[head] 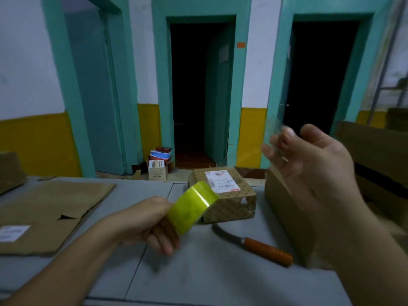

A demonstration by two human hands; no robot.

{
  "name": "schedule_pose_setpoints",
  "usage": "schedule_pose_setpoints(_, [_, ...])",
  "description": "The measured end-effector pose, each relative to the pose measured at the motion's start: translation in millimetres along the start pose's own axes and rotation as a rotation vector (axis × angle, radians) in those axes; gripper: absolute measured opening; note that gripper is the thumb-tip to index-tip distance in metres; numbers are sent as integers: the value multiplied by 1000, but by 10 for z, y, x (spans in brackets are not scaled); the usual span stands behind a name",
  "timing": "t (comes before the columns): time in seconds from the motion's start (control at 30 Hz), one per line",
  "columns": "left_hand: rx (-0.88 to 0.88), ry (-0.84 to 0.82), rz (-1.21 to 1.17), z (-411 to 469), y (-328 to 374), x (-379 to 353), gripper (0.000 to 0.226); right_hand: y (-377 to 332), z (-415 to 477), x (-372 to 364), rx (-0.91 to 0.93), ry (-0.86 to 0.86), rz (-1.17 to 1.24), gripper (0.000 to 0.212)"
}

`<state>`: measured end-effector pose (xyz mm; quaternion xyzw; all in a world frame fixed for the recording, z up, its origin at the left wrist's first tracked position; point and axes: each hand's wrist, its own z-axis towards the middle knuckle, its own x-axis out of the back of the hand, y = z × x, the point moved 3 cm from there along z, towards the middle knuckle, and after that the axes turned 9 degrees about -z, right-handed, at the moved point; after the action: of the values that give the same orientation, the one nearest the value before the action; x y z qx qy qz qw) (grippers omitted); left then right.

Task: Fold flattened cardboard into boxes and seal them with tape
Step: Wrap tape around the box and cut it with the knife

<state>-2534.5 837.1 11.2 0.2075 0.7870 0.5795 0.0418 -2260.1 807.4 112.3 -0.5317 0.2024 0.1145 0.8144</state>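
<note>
Gripping the yellow-green tape roll [193, 207] with fingers curled round it, your left hand [150, 224] holds it in the air over the grey table [198, 272], close to the middle of the head view. Your right hand [313, 164] hangs at 2 o'clock from the roll, its fingers loosely parted and blurred. A faint clear film [272, 129] shows at the fingertips, but you cannot tell whether it is pinched or only stuck there. An upright brown cardboard box [284, 208] stands at 3 o'clock from the roll, partly behind that wrist. Flattened cardboard [50, 208] lies at 9 o'clock, and a labelled parcel [223, 195] sits just behind the roll at 1 o'clock. An orange-handled knife [262, 249] lies at 5 o'clock. The tape is likely thin, light and quick to fold onto itself, so keep the strip taut and take it by its very end. The roll looks stiff and should take a firm grip. The cardboard looks stiff yet light, so take it by the flap edges.
</note>
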Motion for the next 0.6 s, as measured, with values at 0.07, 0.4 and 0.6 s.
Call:
schedule_pose_setpoints(0.07, [-7,32,33,-78,-53,-1,36,-77,-28,-59,-1,-5,-86,29])
schedule_pose_setpoints(0.4, [-173,15,561,-47,-203,-162,20,-280,-77,-509,37,-283,-380,19])
schedule_pose_setpoints(0.6, [-629,408,671,354,280,-254,14,-276,-97,-388,50,-295,-562,20])
